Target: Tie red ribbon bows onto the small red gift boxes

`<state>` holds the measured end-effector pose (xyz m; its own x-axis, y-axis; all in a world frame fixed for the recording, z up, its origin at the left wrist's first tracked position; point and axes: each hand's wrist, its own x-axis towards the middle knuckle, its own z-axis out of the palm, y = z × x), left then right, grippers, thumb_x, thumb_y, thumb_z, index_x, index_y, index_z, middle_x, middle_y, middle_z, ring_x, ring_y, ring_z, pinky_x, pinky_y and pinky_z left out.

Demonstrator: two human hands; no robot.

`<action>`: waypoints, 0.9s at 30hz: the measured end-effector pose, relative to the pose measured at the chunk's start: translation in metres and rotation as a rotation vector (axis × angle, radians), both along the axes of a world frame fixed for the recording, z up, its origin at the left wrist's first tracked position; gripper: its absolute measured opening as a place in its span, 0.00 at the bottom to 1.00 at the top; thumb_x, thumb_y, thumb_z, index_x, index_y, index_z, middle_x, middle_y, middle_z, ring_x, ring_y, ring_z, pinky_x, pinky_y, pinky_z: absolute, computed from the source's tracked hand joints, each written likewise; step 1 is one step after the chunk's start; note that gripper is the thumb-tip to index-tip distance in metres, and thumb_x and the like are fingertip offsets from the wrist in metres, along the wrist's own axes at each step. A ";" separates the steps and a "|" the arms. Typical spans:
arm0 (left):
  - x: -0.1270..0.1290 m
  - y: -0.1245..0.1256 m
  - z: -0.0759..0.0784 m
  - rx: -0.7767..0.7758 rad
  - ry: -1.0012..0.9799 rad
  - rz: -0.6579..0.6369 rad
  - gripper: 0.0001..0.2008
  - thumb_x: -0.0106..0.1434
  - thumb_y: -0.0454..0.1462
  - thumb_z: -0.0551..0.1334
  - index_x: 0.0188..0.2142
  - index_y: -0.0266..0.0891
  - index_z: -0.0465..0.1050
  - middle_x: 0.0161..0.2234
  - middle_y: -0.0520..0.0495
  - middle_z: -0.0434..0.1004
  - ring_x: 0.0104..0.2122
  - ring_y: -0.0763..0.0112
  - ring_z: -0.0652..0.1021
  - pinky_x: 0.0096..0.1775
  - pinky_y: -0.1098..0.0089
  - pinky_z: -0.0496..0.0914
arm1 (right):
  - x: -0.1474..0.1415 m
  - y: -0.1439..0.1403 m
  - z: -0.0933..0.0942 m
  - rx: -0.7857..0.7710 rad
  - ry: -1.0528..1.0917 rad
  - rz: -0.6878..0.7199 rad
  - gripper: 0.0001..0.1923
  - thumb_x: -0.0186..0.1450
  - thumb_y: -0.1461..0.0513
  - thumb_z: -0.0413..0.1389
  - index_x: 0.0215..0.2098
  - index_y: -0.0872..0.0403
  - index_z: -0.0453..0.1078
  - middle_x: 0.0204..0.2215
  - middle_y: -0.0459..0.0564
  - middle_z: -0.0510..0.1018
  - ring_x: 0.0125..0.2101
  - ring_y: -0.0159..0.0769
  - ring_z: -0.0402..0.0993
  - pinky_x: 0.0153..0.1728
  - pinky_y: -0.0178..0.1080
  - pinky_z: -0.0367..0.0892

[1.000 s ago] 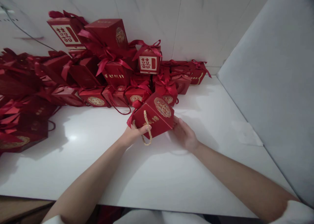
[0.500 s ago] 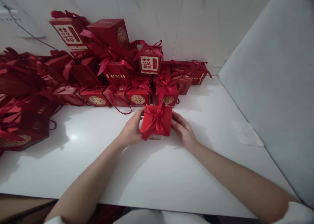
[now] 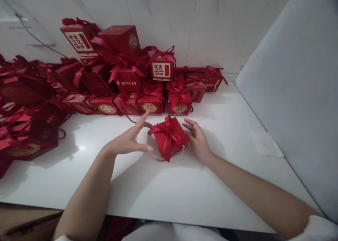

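A red gift box (image 3: 180,130) with a red satin ribbon bow (image 3: 167,132) on its lid stands on the white table. It sits turned at an angle, and a gold cord shows along its near side. To its left is my left hand (image 3: 128,139), open, with thumb and fingers wide apart and a gap to the box. My right hand (image 3: 198,141) lies close against the box's right corner, fingers apart and loosely bent. Whether its fingertips touch the box I cannot tell. The underside of the box is hidden.
Many similar red boxes (image 3: 126,82) with ribbons are stacked along the tiled wall (image 3: 163,16). A larger cluster of boxes (image 3: 29,135) fills the left side. A white panel (image 3: 290,75) bounds the table (image 3: 169,195) on the right, with a clear patch of tape (image 3: 266,144) near it.
Both hands were around the box's sides. Now my left hand has let go and moved left, opening wide. The box has turned and stands slightly nearer to me.
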<state>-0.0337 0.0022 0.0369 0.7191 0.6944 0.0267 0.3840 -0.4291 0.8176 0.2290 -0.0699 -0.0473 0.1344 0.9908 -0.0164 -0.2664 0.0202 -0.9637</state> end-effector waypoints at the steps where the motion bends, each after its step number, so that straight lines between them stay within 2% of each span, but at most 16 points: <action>1: -0.002 0.001 0.003 0.036 0.001 0.095 0.47 0.58 0.52 0.66 0.70 0.48 0.43 0.52 0.40 0.72 0.55 0.53 0.72 0.61 0.46 0.59 | 0.000 0.000 0.000 -0.009 -0.004 -0.001 0.28 0.58 0.52 0.63 0.54 0.45 0.63 0.53 0.55 0.71 0.59 0.47 0.65 0.54 0.51 0.67; 4: 0.003 -0.005 0.009 0.211 -0.006 0.418 0.32 0.67 0.53 0.55 0.65 0.42 0.56 0.45 0.42 0.74 0.49 0.58 0.75 0.57 0.52 0.65 | -0.002 0.000 0.002 -0.018 -0.006 0.024 0.29 0.56 0.52 0.64 0.53 0.46 0.62 0.46 0.54 0.74 0.50 0.46 0.72 0.47 0.49 0.70; 6: 0.018 -0.016 0.015 0.323 -0.003 0.526 0.30 0.68 0.53 0.53 0.63 0.40 0.60 0.48 0.41 0.74 0.49 0.58 0.75 0.54 0.54 0.67 | -0.002 0.000 0.004 -0.027 0.008 0.021 0.28 0.56 0.52 0.64 0.51 0.47 0.63 0.42 0.53 0.76 0.45 0.44 0.74 0.45 0.46 0.70; 7: 0.027 -0.024 0.019 0.362 0.010 0.527 0.30 0.68 0.54 0.53 0.63 0.41 0.59 0.50 0.40 0.73 0.50 0.58 0.74 0.54 0.55 0.67 | -0.003 0.000 0.004 -0.030 0.020 0.024 0.27 0.56 0.52 0.64 0.50 0.48 0.63 0.41 0.52 0.76 0.44 0.43 0.75 0.44 0.46 0.71; 8: 0.038 -0.032 0.024 0.390 0.045 0.484 0.32 0.67 0.54 0.53 0.64 0.42 0.57 0.54 0.39 0.71 0.54 0.56 0.73 0.55 0.55 0.67 | -0.003 0.000 0.005 -0.031 0.033 0.028 0.26 0.56 0.52 0.64 0.50 0.48 0.63 0.39 0.51 0.77 0.42 0.43 0.75 0.42 0.45 0.71; 10: 0.060 -0.049 0.035 0.448 0.198 0.309 0.40 0.62 0.57 0.58 0.67 0.43 0.50 0.61 0.36 0.64 0.60 0.51 0.67 0.58 0.53 0.64 | -0.003 -0.001 0.006 -0.024 0.057 0.049 0.25 0.57 0.53 0.63 0.50 0.48 0.63 0.37 0.50 0.78 0.39 0.42 0.76 0.39 0.44 0.71; 12: 0.080 -0.063 0.043 0.488 0.405 0.180 0.49 0.56 0.59 0.63 0.69 0.41 0.46 0.63 0.32 0.60 0.61 0.44 0.65 0.57 0.49 0.63 | -0.002 -0.002 0.006 -0.015 0.070 0.059 0.24 0.58 0.53 0.62 0.49 0.48 0.63 0.36 0.49 0.79 0.36 0.41 0.77 0.36 0.43 0.72; 15: 0.101 -0.067 0.053 0.498 0.725 0.163 0.51 0.55 0.59 0.63 0.69 0.36 0.46 0.55 0.27 0.69 0.52 0.39 0.73 0.51 0.47 0.67 | -0.001 -0.003 0.005 -0.016 0.041 0.053 0.23 0.57 0.55 0.62 0.49 0.48 0.63 0.36 0.49 0.79 0.34 0.41 0.77 0.34 0.42 0.71; 18: 0.110 -0.055 0.069 0.462 0.918 0.110 0.49 0.54 0.58 0.62 0.68 0.35 0.50 0.49 0.27 0.73 0.45 0.41 0.77 0.45 0.51 0.70 | 0.000 -0.002 0.002 -0.025 0.018 0.062 0.24 0.58 0.56 0.61 0.50 0.48 0.62 0.36 0.48 0.80 0.34 0.41 0.77 0.35 0.42 0.71; 21: 0.106 -0.037 0.101 0.361 0.973 -0.060 0.45 0.51 0.56 0.64 0.65 0.44 0.57 0.42 0.37 0.78 0.38 0.49 0.80 0.38 0.59 0.72 | 0.002 -0.002 -0.001 -0.022 0.029 0.087 0.24 0.59 0.54 0.61 0.50 0.48 0.62 0.35 0.48 0.79 0.35 0.41 0.78 0.40 0.45 0.72; 22: 0.102 -0.032 0.115 0.348 0.977 -0.078 0.44 0.51 0.57 0.64 0.64 0.47 0.59 0.41 0.40 0.79 0.37 0.52 0.80 0.37 0.61 0.72 | 0.002 -0.002 -0.002 -0.009 0.024 0.087 0.23 0.59 0.53 0.62 0.50 0.48 0.62 0.35 0.48 0.79 0.37 0.41 0.78 0.42 0.46 0.72; 24: 0.085 -0.027 0.145 0.359 0.977 -0.038 0.44 0.50 0.59 0.65 0.64 0.50 0.59 0.43 0.45 0.79 0.36 0.57 0.80 0.39 0.62 0.73 | 0.004 -0.003 -0.003 0.016 -0.010 0.077 0.23 0.59 0.52 0.62 0.49 0.48 0.63 0.37 0.49 0.78 0.40 0.42 0.77 0.46 0.48 0.71; 27: 0.038 -0.035 0.182 0.412 1.038 0.119 0.52 0.47 0.64 0.64 0.66 0.46 0.54 0.44 0.48 0.78 0.37 0.65 0.80 0.42 0.62 0.73 | 0.004 -0.005 -0.003 0.015 -0.083 0.056 0.23 0.59 0.52 0.61 0.49 0.49 0.64 0.39 0.50 0.77 0.44 0.41 0.76 0.49 0.49 0.70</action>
<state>0.0044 -0.0328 0.2192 0.4558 0.8368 -0.3033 0.8533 -0.5077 -0.1184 0.2332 -0.0751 -0.0503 0.0791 0.9968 0.0070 -0.1865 0.0217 -0.9822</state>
